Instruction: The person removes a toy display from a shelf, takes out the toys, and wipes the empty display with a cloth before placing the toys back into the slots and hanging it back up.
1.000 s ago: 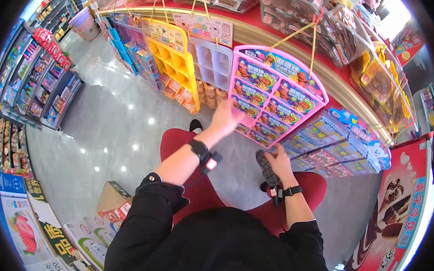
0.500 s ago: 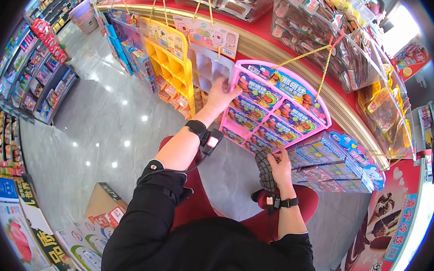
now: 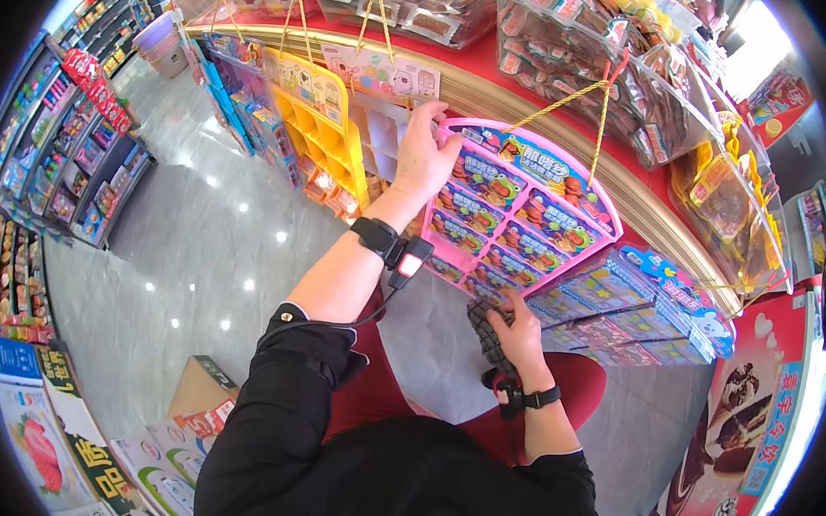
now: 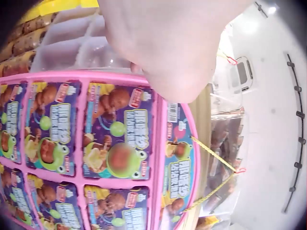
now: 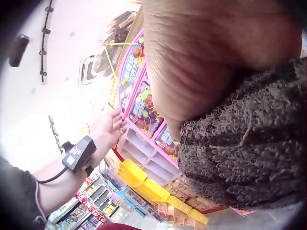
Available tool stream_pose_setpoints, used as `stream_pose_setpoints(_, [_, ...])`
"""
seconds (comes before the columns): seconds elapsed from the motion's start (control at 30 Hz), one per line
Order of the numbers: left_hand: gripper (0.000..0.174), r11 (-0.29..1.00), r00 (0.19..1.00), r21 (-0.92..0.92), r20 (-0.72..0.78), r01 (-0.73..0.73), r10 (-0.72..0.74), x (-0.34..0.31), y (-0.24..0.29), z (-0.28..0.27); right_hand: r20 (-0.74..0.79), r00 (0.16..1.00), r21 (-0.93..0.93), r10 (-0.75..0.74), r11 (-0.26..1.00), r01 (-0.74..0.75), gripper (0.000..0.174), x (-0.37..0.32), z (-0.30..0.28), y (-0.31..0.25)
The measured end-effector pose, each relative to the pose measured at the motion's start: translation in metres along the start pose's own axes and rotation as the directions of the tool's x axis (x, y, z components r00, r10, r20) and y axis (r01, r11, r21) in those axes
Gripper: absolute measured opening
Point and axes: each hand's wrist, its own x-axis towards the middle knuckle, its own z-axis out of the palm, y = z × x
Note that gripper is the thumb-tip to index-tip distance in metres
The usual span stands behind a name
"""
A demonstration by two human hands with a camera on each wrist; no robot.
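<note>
A pink display tray (image 3: pixel 518 217) of boxed snacks hangs from yellow cord in front of the counter. At its upper left corner my left hand (image 3: pixel 426 154) grips the edge, thumb toward the front and fingers around the side. In the left wrist view, that hand covers the corner beside the printed header (image 4: pixel 178 163). My right hand (image 3: pixel 519 336) holds a dark grey waffle-textured cloth (image 3: pixel 491 335) just below the tray's bottom edge. Up close in the right wrist view, the cloth (image 5: pixel 244 143) looks fluffy, and most of the right fingers are hidden.
Left of the pink tray hang a yellow tray (image 3: pixel 317 127) and a pale compartment tray (image 3: pixel 378 130). A blue display (image 3: pixel 630 311) hangs to the right. Clear bins (image 3: pixel 600 81) of packets stand on the counter. Cartons (image 3: pixel 195 410) sit on the floor at left.
My left hand has risen along the pink tray's left edge to its upper corner. The right hand, still holding the cloth, has shifted slightly down and left from the tray's lower edge.
</note>
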Motion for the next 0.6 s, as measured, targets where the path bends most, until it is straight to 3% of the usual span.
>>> stream_pose_setpoints(0.03, [0.043, 0.985, 0.994, 0.131, 0.008, -0.108, 0.108, 0.005, -0.01, -0.002, 0.018, 1.0, -0.007, 0.003, 1.0, -0.003, 0.049, -0.001, -0.001, -0.001])
stream_pose_setpoints(0.07, [0.043, 0.985, 0.994, 0.13, 0.01, -0.112, 0.111, 0.007, -0.016, -0.004, 0.037, 0.999, -0.016, 0.006, 1.0, -0.006, 0.048, -0.003, -0.001, -0.003])
stream_pose_setpoints(0.13, [0.037, 0.984, 0.988, 0.171, 0.154, -0.049, 0.022, 0.006, -0.012, -0.012, 0.053, 0.998, -0.015, 0.031, 0.999, -0.03, 0.046, -0.003, -0.004, -0.012])
stream_pose_setpoints(0.2, [0.032, 0.983, 0.979, 0.183, 0.194, 0.019, -0.055, 0.003, -0.015, -0.02, 0.073, 0.996, -0.016, 0.051, 0.999, -0.05, 0.045, -0.003, -0.006, -0.016])
stream_pose_setpoints(0.27, [0.031, 0.966, 0.971, 0.214, 0.217, -0.146, 0.099, -0.001, -0.027, -0.026, 0.068, 0.998, -0.034, 0.016, 0.999, -0.013, 0.043, -0.002, -0.006, -0.019])
stream_pose_setpoints(0.3, [0.025, 0.981, 0.943, 0.144, 0.285, 0.134, -0.17, -0.007, -0.008, -0.031, 0.066, 0.998, -0.036, 0.014, 0.999, -0.011, 0.043, -0.001, -0.007, -0.021])
stream_pose_setpoints(0.33, [0.025, 0.981, 0.944, 0.141, 0.285, 0.132, -0.168, -0.012, -0.014, -0.03, 0.041, 0.998, -0.02, -0.039, 0.999, 0.04, 0.042, 0.0, -0.006, -0.023])
stream_pose_setpoints(0.37, [0.028, 0.964, 0.924, -0.122, 0.334, 0.237, -0.185, -0.017, -0.026, -0.029, 0.016, 0.996, -0.008, -0.092, 0.996, 0.092, 0.042, 0.001, -0.006, -0.025])
stream_pose_setpoints(0.4, [0.031, 0.866, 0.903, -0.369, 0.387, 0.338, -0.187, -0.021, -0.033, -0.028, 0.015, 0.996, -0.012, -0.093, 0.996, 0.093, 0.042, 0.003, -0.007, -0.029])
stream_pose_setpoints(0.53, [0.027, 0.739, 0.871, -0.504, 0.433, 0.447, -0.233, -0.027, -0.047, -0.028, -0.005, 0.986, -0.01, -0.164, 0.986, 0.164, 0.045, 0.018, -0.012, -0.046])
stream_pose_setpoints(0.6, [0.036, 0.701, 0.886, -0.562, 0.4, 0.439, -0.234, -0.032, -0.043, -0.021, -0.011, 0.981, 0.005, -0.193, 0.981, 0.193, 0.048, 0.027, -0.017, -0.059])
